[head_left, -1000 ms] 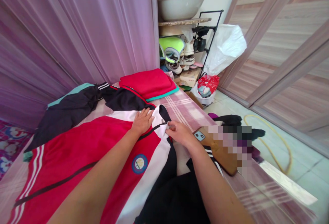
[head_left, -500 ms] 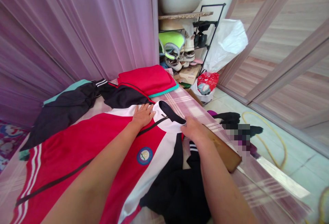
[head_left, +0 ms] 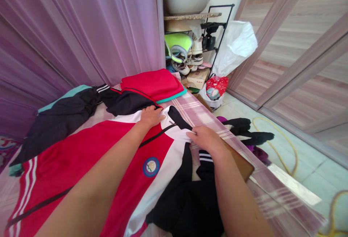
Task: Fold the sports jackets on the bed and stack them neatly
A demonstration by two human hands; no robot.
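A red, white and black zip-up jacket (head_left: 160, 146) lies spread front up on the bed, a round blue badge (head_left: 151, 166) on its chest. My left hand (head_left: 151, 116) is at the white shoulder left of the collar, fingers curled over the cloth and thumb toward the collar. On the other side of the collar (head_left: 179, 118), my right hand (head_left: 204, 136) pinches the white cloth at the shoulder seam. One black sleeve with white cuff stripes (head_left: 205, 156) is folded down beside the body, partly behind my right forearm.
Folded red clothing (head_left: 152, 84) lies at the bed's far edge. Dark trousers-like clothing with teal trim (head_left: 59, 117) is on the left. A brown-cased tablet or phone (head_left: 241, 162) with a cable sits by my right forearm. A shoe rack (head_left: 217, 48) stands beyond the bed.
My left hand's fingers have gone from lying flat and spread to curling over the jacket's shoulder. My right hand keeps its pinch beside the collar. The view has shifted slightly.
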